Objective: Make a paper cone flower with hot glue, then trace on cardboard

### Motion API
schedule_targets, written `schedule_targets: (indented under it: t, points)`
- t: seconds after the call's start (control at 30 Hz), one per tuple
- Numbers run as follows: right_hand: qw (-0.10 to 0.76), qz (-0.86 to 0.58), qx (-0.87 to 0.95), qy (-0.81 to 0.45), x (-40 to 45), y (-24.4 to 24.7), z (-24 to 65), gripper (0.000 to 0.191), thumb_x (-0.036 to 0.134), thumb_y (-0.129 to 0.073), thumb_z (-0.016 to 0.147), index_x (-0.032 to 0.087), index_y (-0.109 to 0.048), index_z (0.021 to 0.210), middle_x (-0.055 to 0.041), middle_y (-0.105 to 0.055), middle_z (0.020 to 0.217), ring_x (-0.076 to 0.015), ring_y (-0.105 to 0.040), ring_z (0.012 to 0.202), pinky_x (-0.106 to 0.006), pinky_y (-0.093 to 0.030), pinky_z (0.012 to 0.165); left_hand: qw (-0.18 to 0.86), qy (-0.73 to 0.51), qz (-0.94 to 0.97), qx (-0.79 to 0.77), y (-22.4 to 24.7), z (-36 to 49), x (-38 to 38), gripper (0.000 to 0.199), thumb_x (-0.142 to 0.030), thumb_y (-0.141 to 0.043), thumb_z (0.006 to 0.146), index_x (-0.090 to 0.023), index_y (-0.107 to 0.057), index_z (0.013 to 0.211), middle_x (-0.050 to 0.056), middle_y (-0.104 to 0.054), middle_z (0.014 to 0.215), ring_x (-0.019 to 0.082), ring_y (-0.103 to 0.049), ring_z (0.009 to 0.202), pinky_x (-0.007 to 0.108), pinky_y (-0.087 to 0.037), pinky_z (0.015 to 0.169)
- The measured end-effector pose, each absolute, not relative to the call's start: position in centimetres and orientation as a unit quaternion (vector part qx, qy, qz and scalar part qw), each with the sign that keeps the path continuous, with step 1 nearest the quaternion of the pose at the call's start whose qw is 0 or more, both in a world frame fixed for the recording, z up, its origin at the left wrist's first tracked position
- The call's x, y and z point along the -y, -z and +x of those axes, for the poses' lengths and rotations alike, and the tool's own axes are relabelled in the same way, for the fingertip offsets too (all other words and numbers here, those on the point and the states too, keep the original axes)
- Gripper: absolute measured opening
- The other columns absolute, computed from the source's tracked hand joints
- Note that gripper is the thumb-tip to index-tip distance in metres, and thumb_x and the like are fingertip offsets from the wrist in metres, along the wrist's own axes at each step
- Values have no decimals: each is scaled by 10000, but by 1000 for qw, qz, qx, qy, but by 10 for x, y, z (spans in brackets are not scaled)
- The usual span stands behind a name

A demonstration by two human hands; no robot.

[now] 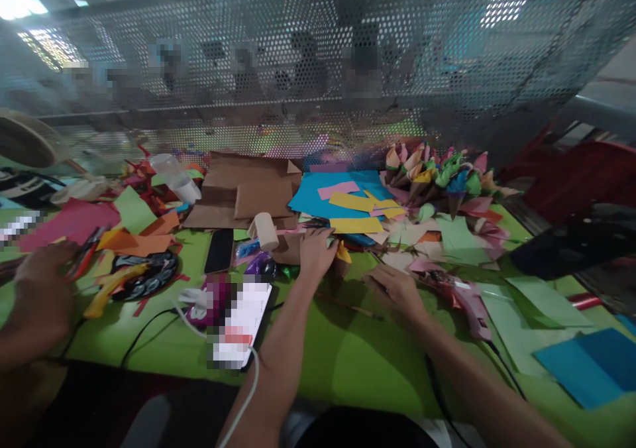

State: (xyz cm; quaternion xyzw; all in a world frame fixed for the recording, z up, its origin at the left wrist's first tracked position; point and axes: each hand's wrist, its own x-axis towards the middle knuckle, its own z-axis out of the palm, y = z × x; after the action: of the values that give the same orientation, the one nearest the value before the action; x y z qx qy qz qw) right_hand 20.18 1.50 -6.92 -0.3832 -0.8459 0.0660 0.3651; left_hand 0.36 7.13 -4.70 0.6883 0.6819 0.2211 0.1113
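My left hand reaches over the table's middle, fingers curled beside a small brown paper cone with a yellow paper top. What lies inside its fingers is hidden; a bit of pale green shows by the thumb. Dark-handled scissors rest just beyond the fingertips. My right hand hovers low over or rests on the green table, its fingers stretched leftward and slightly bent, with nothing visible in them. Right of it lies a pink glue gun with a black cord. A thin stick lies between my forearms.
Brown paper, blue sheets and yellow strips cover the back. Paper flowers in brown cones stand back right. A phone with a cable, a dark phone and a tape roll lie left. Another person's hand is far left.
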Motion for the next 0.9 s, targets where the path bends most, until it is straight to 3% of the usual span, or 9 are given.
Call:
schedule_targets:
  t: [0.9]
  points:
    - [360,-387,845,-76,-15,69,202,402,298,-415,1028,191,-652,720,-46,-638,668,-143,-559,596,-249,-373,562,108,-224,687,-683,41,2,-71,355,-239,-580,924,-197,-665,1266,83,-696,1283,276,-565,1271,427,-422,1104]
